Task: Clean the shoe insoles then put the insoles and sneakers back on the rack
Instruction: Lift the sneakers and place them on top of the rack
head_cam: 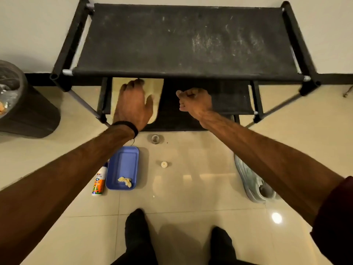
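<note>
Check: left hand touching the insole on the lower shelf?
Touching. The head view shows the left hand lying flat on the pale insole, fingers spread over it, no gap visible. The right hand is off it, beside.

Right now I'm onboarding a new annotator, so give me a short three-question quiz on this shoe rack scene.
1. True or false: the left hand rests flat on the pale insoles on a lower shelf of the rack.
2. Where is the sneaker? A) on the top shelf B) on the floor under the right forearm C) in the blue tray
3. Fill in: the right hand holds ____.

Key: 1 true; 2 B; 3 nothing (fingers loosely curled, no object in them).
</note>
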